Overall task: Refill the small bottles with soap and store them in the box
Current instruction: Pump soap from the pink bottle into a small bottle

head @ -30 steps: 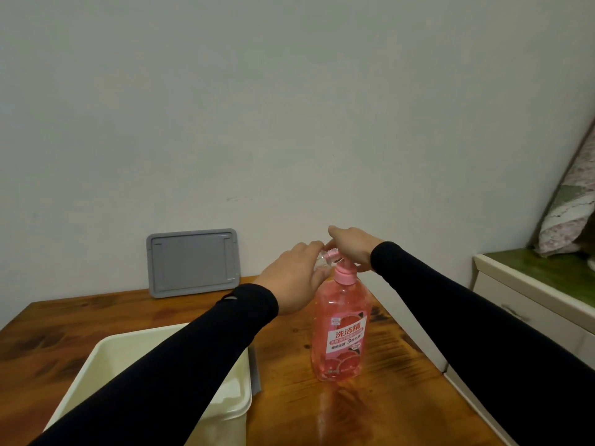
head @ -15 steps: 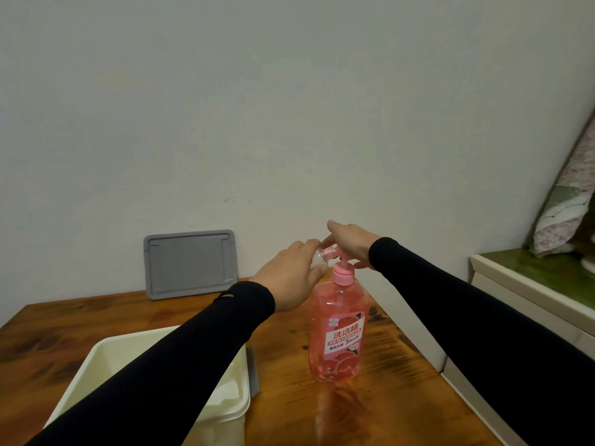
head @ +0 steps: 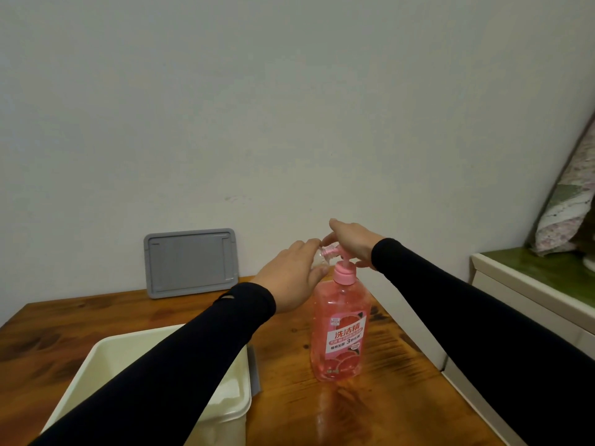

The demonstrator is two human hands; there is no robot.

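Observation:
A tall pink soap bottle [head: 341, 336] with a pump top stands upright on the wooden table [head: 370, 410]. My right hand [head: 352, 241] rests on the pump head, fingers fairly straight. My left hand [head: 291, 280] grips a small clear bottle [head: 320, 259] and holds it right at the pump's spout; most of that bottle is hidden behind my fingers. A cream plastic box [head: 231, 400] sits at the lower left, partly covered by my left sleeve, and what lies inside it is hidden.
A grey lid [head: 190, 263] leans against the white wall at the back of the table. A white cabinet with a green top [head: 531, 278] stands to the right, with patterned fabric [head: 566, 204] above it. The table's right edge runs close to the soap bottle.
The pump head has risen between the earliest frame and now, and my right hand came up with it. My left hand keeps the small bottle at the spout.

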